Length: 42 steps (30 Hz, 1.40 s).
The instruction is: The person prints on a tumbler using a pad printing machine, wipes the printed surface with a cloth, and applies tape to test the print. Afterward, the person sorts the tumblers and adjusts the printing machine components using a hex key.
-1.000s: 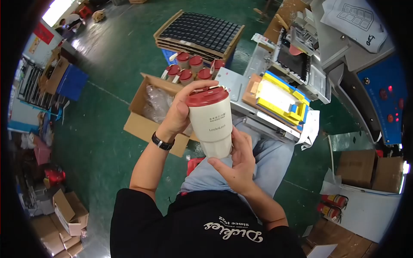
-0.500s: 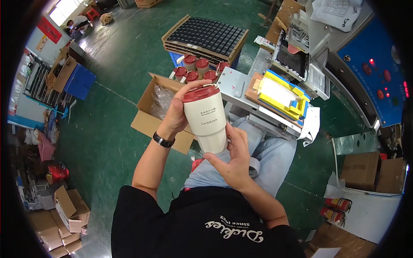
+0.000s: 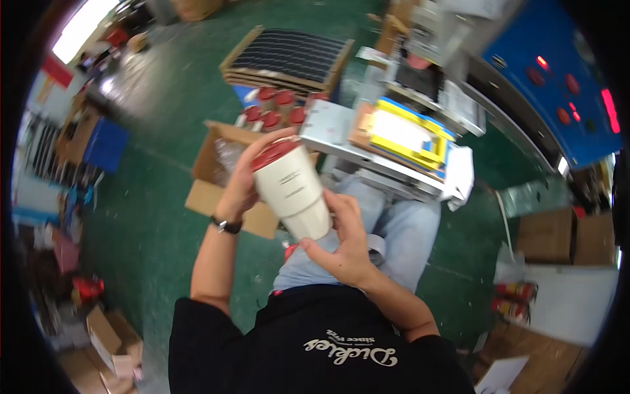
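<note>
A cream tumbler (image 3: 293, 190) with a dark red lid (image 3: 274, 152) tilts in front of me, its top toward the upper left. Small dark print, blurred now, runs across its side. My left hand (image 3: 244, 180), with a black watch (image 3: 226, 225) on the wrist, is wrapped round the lid end; part of its fingers is hidden behind the cup. Around the narrower base, the fingers and thumb of my right hand (image 3: 344, 240) grip the tumbler from the right. Just beyond the cup stand several similar red-lidded tumblers (image 3: 285, 105).
An open cardboard box (image 3: 203, 167) with clear plastic inside sits left of the cup. Behind are stacked black grid trays (image 3: 289, 56). To the right, a machine bed carries a yellow and blue fixture (image 3: 410, 134), below a blue control panel (image 3: 545, 72) with red lights.
The tumbler has shifted left in view and leans further, its lid end toward the upper left. Both hands stay on it. The whole view has shifted slightly and is blurred.
</note>
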Motion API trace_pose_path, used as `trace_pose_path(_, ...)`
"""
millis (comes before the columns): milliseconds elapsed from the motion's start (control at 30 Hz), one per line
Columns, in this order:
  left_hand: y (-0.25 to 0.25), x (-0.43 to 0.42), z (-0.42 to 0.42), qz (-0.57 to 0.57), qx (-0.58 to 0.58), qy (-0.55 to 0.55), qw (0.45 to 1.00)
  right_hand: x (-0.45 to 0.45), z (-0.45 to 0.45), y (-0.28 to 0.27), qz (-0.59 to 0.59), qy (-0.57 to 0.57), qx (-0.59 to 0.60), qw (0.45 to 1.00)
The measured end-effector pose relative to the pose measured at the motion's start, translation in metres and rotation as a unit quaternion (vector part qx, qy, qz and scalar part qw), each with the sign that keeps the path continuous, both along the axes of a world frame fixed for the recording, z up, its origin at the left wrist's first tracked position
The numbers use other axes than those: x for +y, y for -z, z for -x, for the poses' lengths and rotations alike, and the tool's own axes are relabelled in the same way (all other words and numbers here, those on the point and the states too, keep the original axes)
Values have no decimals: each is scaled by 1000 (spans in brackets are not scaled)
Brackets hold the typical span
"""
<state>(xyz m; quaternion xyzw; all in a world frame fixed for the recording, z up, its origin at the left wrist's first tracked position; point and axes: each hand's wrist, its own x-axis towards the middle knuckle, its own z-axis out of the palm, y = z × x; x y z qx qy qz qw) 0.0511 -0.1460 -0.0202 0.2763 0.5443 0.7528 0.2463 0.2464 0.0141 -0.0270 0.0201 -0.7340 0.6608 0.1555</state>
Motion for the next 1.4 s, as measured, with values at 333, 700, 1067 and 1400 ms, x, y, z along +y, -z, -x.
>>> trace_pose_path(333,33,-3,-66,144,-38,170,974,132,-75,1,26,119,-45,991)
trace_pose_path(700,77,19,-135,152,-66,104,981,155,-49,-148,-426,378,274,775)
trace_pose_path(1067,103,13,-130,121,-93,48,987,124,-21,-188,-680,385,-4,624)
trace_pose_path(1400,110,-32,-129,78,-275,-78,955,104,-129,44,-464,43,-116,877)
